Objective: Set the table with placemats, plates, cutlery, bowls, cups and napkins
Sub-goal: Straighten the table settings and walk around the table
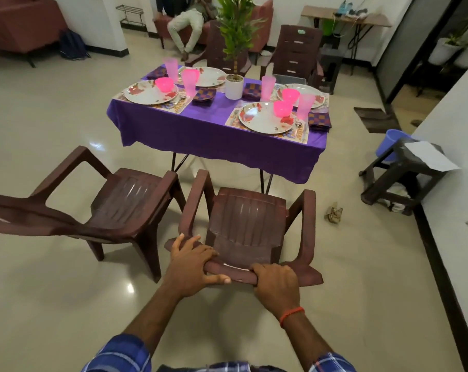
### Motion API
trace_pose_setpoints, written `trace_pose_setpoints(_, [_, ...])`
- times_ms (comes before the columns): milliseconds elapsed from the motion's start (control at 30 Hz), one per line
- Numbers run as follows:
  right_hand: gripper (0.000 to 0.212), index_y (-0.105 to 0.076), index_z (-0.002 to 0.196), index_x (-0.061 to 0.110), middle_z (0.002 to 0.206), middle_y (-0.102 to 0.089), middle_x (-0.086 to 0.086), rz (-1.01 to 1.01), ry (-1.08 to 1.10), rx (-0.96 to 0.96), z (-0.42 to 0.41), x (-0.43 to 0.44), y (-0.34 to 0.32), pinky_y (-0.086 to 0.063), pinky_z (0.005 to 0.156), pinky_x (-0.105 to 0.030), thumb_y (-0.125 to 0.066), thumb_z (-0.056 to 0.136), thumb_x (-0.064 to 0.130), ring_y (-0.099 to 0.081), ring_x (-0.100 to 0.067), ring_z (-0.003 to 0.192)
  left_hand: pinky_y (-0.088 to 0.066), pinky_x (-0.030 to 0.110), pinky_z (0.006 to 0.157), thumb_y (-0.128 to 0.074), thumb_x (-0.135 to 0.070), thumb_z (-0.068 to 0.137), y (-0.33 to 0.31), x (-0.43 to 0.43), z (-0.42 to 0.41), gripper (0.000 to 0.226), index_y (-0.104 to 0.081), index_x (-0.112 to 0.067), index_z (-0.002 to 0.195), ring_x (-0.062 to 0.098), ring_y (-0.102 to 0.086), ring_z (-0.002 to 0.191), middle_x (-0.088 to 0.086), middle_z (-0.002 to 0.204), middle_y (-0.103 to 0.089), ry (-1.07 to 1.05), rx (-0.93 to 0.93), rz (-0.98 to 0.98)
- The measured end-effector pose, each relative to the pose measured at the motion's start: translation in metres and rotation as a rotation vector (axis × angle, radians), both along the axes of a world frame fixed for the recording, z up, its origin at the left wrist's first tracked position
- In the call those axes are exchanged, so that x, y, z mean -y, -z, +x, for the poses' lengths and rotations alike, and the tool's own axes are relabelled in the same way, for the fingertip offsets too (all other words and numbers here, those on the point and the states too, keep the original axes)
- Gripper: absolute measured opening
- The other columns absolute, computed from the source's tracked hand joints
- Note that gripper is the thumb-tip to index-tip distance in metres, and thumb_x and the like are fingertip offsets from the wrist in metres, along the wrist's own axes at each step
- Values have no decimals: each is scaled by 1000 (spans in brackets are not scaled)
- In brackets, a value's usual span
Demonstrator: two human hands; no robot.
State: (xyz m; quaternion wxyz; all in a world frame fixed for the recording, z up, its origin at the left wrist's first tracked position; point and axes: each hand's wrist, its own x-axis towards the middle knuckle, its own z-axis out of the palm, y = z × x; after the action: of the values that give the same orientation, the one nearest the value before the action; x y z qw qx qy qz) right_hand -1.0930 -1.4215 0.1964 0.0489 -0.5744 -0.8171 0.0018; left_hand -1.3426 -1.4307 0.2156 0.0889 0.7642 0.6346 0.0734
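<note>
My left hand [194, 260] and my right hand [277, 283] both grip the top of the backrest of a brown plastic chair [246, 218], which faces the table. The table [216, 135] stands ahead under a purple cloth. On it lie patterned placemats [267, 131] with floral plates [265, 118], pink bowls [283, 108], pink cups [305, 104] and folded checked napkins [320, 120]. Cutlery [298, 127] lies beside the near right plate. A white pot with a green plant [234, 85] stands mid-table.
A second brown chair [114, 202] stands to the left, close beside mine. Two more chairs [297, 53] stand behind the table. At right are a dark stool [399, 178], a blue bucket [389, 142] and a white counter [455, 146]. Crumpled paper [334, 212] lies on the floor. A person [187, 25] sits beyond.
</note>
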Motion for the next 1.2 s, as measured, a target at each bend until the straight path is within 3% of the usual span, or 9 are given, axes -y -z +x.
trace_pose_setpoints(67, [16, -71, 82, 33, 62, -67, 4, -19, 22, 20, 0, 1, -4, -45, 54, -33, -63, 69, 31, -64, -18, 58, -18, 47, 119, -24, -105, 68, 0, -1, 2, 94, -72, -39, 114, 9, -54, 126, -21, 114, -70, 10, -42, -2])
trace_pose_setpoints(167, [24, -73, 84, 36, 65, -70, 5, -34, 43, 18, 0, 0, -12, -48, 57, -33, -56, 67, 34, -67, -17, 60, -25, 45, 113, -19, -108, 64, -7, -3, 5, 99, -73, -36, 106, 8, -60, 107, -18, 103, -72, 11, -87, -19])
trace_pose_setpoints(433, [32, -74, 101, 40, 79, -75, 7, -73, 21, 1, -12, 25, -18, -51, 71, -34, -49, 81, 37, -70, -18, 76, -27, 47, 110, -17, -112, 52, -19, 3, -11, 110, -72, -36, 109, 5, -58, 105, -20, 100, -70, 68, -122, -141])
trace_pose_setpoints(533, [37, -69, 114, 40, 94, -75, 10, -137, -28, -18, -8, 25, -26, -51, 80, -33, -49, 85, 55, -69, -15, 89, -29, 48, 109, -16, -110, 59, -20, 3, -10, 102, -73, -36, 101, 4, -58, 99, -19, 91, -69, 73, -107, -140])
trace_pose_setpoints(600, [56, -64, 123, 39, 107, -72, 12, -221, -100, -55, -3, 24, -33, -50, 85, -34, -49, 83, 74, -64, -12, 99, -29, 51, 108, -13, -106, 66, -20, 3, -8, 97, -72, -35, 93, 4, -56, 97, -19, 86, -66, 39, -54, -140])
trace_pose_setpoints(700, [65, -61, 132, 36, 125, -65, 15, -310, -122, -258, 10, 28, -44, -43, 97, -30, -48, 83, 78, -51, -6, 115, -26, 50, 108, -12, -100, 73, -24, -2, 1, 93, -71, -34, 101, 9, -49, 119, -17, 109, -67, 7, -17, -140])
trace_pose_setpoints(833, [51, -63, 125, 38, 121, -63, 20, -139, -11, -358, 41, 36, -51, -36, 100, -28, -50, 88, 72, -47, -2, 118, -22, 53, 115, -4, -99, 70, -31, -12, 23, 101, -63, -38, 126, 13, -30, 145, -15, 146, -50, 35, 41, -105])
trace_pose_setpoints(1000, [55, -67, 120, 34, 118, -65, 17, -86, 147, -422, 102, 40, -61, -39, 99, -33, -43, 85, 69, -48, -7, 117, -19, 57, 119, -35, -85, 86, -39, -28, 90, 71, -57, -39, 135, 16, -16, 154, -9, 159, -37, 91, 126, -59])
trace_pose_setpoints(1200, [37, -65, 121, 36, 123, -64, 19, -110, 175, -407, 190, 43, -67, -37, 101, -32, -57, 92, 58, -43, -8, 124, -13, 59, 122, -31, -85, 86, -45, -37, 188, 75, -48, -39, 144, 15, -8, 156, -8, 166, -26, 153, 191, -41])
